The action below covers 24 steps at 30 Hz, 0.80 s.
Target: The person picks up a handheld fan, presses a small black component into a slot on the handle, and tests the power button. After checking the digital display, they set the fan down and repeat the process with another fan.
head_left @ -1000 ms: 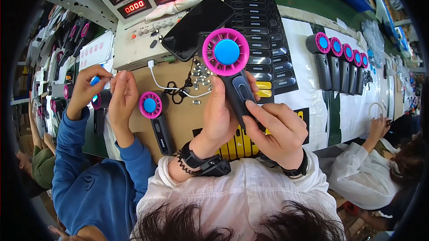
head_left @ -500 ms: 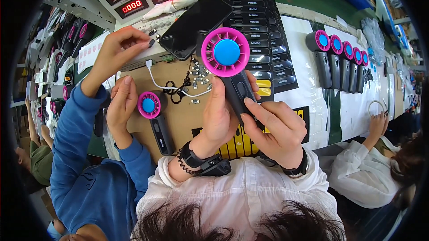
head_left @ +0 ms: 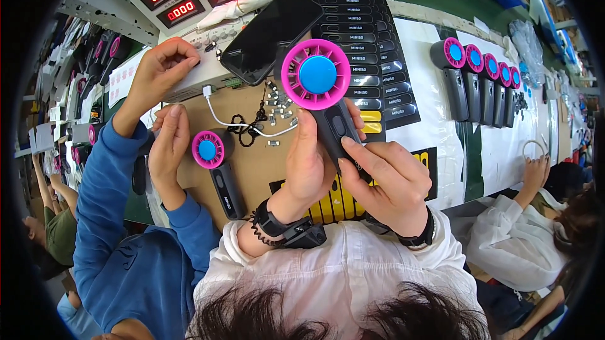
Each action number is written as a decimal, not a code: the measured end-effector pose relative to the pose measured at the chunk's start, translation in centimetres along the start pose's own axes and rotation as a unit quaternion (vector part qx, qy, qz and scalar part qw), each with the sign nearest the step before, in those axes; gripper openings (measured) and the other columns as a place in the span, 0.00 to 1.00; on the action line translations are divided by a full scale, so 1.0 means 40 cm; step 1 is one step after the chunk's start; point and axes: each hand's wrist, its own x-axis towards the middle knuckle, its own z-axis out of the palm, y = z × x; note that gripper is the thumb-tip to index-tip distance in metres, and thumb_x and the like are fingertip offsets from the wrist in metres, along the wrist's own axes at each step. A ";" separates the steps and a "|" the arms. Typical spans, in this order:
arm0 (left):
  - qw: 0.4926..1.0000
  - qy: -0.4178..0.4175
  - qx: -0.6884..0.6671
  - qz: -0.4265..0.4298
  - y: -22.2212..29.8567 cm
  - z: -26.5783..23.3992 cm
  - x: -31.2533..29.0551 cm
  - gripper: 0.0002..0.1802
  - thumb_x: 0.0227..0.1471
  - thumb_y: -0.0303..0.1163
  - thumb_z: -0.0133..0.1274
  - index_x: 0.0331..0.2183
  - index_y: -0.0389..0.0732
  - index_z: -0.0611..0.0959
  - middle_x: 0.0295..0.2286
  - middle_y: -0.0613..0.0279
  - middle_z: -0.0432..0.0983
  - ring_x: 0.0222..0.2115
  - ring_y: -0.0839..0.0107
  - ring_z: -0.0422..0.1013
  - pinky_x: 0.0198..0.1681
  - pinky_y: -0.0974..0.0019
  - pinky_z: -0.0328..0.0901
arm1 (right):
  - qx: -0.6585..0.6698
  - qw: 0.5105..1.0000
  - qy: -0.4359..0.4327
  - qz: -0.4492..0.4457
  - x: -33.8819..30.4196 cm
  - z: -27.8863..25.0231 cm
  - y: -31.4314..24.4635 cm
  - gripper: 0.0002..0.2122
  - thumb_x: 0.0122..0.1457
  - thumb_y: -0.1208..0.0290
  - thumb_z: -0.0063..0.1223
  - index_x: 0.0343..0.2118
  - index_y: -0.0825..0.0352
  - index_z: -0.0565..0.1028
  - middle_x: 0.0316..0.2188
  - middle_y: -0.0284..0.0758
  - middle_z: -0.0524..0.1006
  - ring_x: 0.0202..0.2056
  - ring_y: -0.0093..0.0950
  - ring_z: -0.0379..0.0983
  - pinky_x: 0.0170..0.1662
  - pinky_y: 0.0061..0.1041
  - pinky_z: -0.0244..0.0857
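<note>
A black handheld fan [head_left: 334, 127] with a pink grille and a blue centre is held up in front of me, its head pointing away from my body. My left hand [head_left: 309, 160] wraps round the handle from the left, thumb along its side. From the right, my right hand [head_left: 394, 173] pinches the lower part of the handle between thumb and fingers. Beneath my hands, partly covered, lies a black sheet with yellow strips [head_left: 328, 206]. Left of my left wrist, a second fan [head_left: 225, 189] of the same kind rests on the brown board [head_left: 258, 173].
Beyond the fan lie a black phone [head_left: 272, 37], sheets of black label strips [head_left: 359, 44], small metal parts [head_left: 277, 107] and a white cable [head_left: 217, 112]. A co-worker's hands [head_left: 167, 144] work at the left. Several fans [head_left: 455, 88] stand in a row at right.
The view has shifted slightly; my hands keep the same hold on the fan. The co-worker's upper hand no longer shows the small dark piece at its fingertips.
</note>
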 end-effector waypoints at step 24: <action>0.997 0.056 0.039 0.025 -0.025 0.002 -0.007 0.17 0.58 0.38 0.37 0.43 0.35 0.66 0.38 0.55 0.67 0.34 0.73 0.65 0.38 0.69 0.64 | 0.005 1.000 0.012 0.014 -0.008 0.022 0.006 0.14 0.38 0.81 0.61 0.33 0.68 0.78 0.22 0.34 0.73 0.21 0.27 0.70 0.22 0.22 0.65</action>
